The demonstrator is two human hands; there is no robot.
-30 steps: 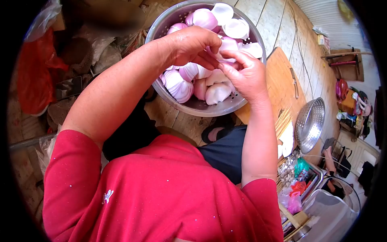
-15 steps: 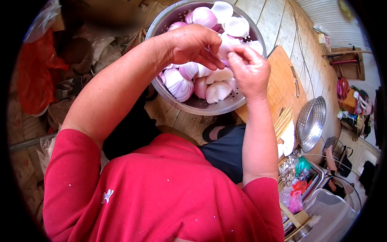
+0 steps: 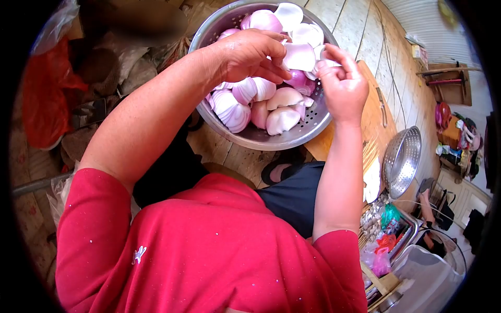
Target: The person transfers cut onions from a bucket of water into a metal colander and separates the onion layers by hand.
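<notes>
My left hand (image 3: 255, 56) is over the metal colander (image 3: 213, 116), its curled fingers gripping the edge of a pale onion piece (image 3: 299, 56). To its right, my right hand (image 3: 342, 78) is raised over the colander's rim with thumb and fingers pinched together. Whatever sits in that pinch is too small to make out. Purple and white onion pieces (image 3: 229, 112) fill much of the colander around and below both hands. Some are cupped layers, others thicker chunks.
On the right lie a wooden board (image 3: 373, 122) with a knife (image 3: 382, 107), thin sticks (image 3: 369, 156) and a second colander (image 3: 402, 161). A tray of bags (image 3: 386, 245) is below. Red plastic (image 3: 47, 99) lies left. Another person's leg (image 3: 427, 206) shows far right.
My right hand has moved right, away from my left hand. The pale onion piece by my left fingers is now more exposed, as is a purple piece below it.
</notes>
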